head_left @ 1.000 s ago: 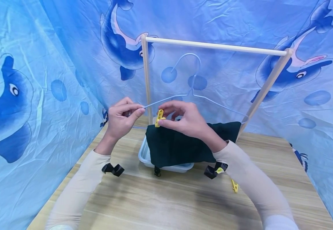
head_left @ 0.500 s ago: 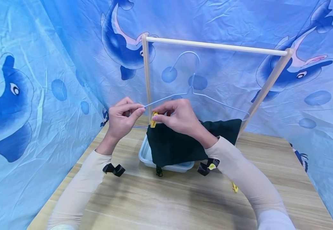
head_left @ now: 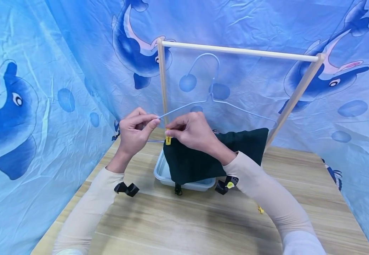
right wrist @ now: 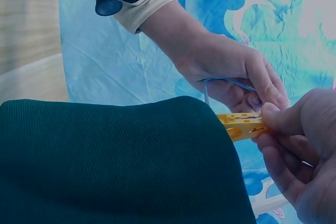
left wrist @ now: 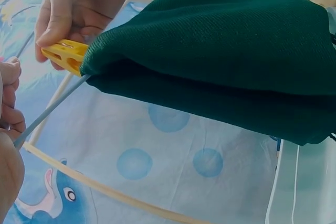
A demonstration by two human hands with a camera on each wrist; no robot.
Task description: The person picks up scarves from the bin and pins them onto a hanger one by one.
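Observation:
My left hand (head_left: 135,131) pinches the left shoulder of a pale blue wire hanger (head_left: 187,105), whose hook points up. Dark green cloth (head_left: 197,161) hangs folded over the hanger's lower bar. At the cloth's upper left corner, my right hand (head_left: 192,131) pinches a yellow clothespin (head_left: 168,138) between thumb and fingers. In the left wrist view, the jaws of that yellow clothespin (left wrist: 66,55) meet the edge of the green cloth (left wrist: 210,45) where the bar comes out. The right wrist view has the clothespin (right wrist: 242,124) at the cloth's edge too.
A wooden rack (head_left: 242,51) stands behind the hanger. Below the cloth, a pale plastic tray (head_left: 162,173) sits on the wooden table (head_left: 171,219). Another yellow clothespin (head_left: 260,209) lies near the right forearm, partly covered. Blue dolphin-print curtains (head_left: 76,53) enclose the table.
My right hand has moved left and slightly down with the clothespin, to the cloth's left corner. The hanger and the cloth's right end have risen a little. My left hand has hardly moved.

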